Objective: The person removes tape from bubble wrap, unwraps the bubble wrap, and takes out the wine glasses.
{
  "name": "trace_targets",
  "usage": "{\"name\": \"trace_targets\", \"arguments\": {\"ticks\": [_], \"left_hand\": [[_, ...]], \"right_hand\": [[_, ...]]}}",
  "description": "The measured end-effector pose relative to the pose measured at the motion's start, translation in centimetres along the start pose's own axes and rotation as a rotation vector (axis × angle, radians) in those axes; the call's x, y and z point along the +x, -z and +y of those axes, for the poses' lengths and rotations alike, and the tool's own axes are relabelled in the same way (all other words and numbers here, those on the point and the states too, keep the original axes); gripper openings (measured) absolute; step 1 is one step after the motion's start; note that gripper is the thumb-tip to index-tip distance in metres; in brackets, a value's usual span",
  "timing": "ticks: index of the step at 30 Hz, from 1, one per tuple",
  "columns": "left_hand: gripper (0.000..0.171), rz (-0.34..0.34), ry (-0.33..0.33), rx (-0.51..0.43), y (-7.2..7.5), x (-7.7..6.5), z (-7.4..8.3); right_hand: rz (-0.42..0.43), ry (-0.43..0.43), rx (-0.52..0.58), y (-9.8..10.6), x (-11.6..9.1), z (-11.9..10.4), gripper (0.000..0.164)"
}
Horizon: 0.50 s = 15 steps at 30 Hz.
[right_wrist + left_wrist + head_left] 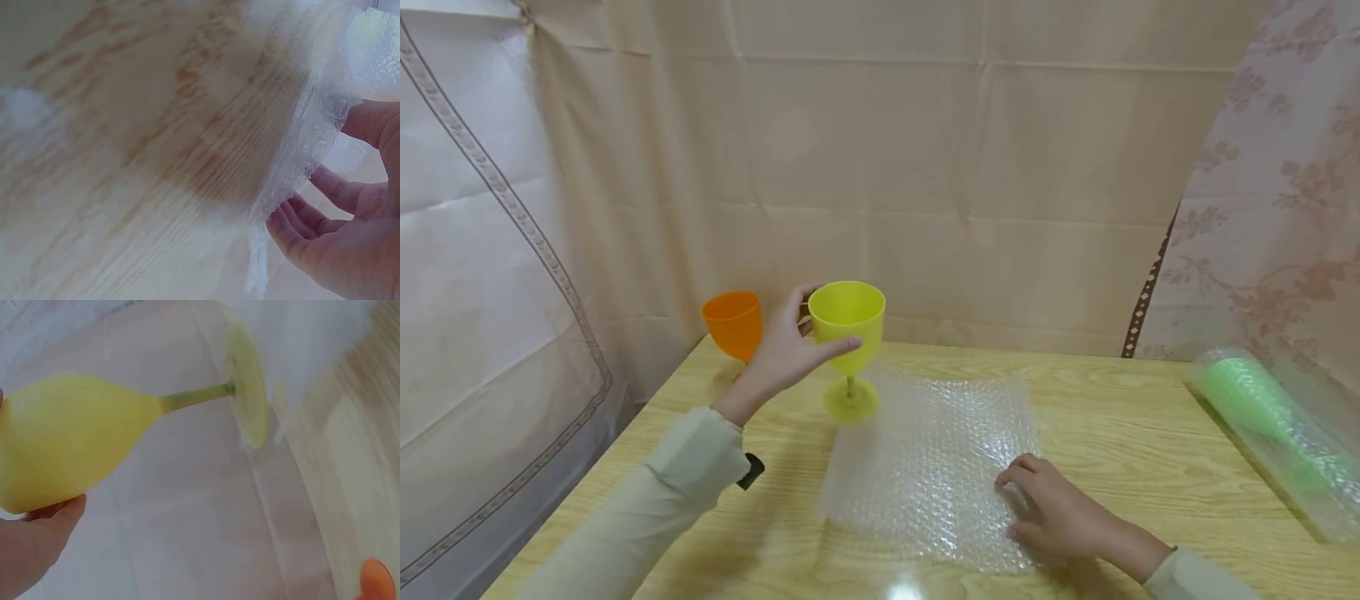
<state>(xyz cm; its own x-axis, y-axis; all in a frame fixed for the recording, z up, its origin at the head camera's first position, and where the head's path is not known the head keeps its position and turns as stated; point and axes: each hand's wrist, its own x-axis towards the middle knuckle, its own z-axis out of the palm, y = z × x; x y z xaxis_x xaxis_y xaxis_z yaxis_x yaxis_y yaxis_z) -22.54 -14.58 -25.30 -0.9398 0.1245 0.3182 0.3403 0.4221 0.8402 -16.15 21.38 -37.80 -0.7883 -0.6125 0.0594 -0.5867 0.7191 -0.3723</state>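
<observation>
Gripping the yellow cup (854, 318) upright in your left hand (784, 350), steady the wrap (932, 462) at four o'clock with your relaxed right hand (1058, 510).

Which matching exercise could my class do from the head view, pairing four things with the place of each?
1. Yellow goblet
2. Orange goblet
3. Bubble-wrap sheet
4. Bubble-wrapped green goblet

A. Lying near the right side of the table
B. Spread across the table's middle
C. Gripped by the left hand
D. At the table's far left corner

Pairs: 1-C, 2-D, 3-B, 4-A
</observation>
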Motion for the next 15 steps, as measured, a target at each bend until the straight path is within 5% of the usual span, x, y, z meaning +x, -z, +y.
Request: {"name": "trace_targets", "arguments": {"ticks": [6, 15], "left_hand": [[0.083, 0.131, -0.023, 0.047, 0.9, 0.8, -2.6], [0.086, 0.235, 0.089, 0.080, 1.1, 2.0, -8.2]], "right_hand": [[0.012, 0.015, -0.010, -0.1, 0.0, 0.1, 0.042], [0.005, 0.010, -0.015, -0.1, 0.0, 0.2, 0.042]]}}
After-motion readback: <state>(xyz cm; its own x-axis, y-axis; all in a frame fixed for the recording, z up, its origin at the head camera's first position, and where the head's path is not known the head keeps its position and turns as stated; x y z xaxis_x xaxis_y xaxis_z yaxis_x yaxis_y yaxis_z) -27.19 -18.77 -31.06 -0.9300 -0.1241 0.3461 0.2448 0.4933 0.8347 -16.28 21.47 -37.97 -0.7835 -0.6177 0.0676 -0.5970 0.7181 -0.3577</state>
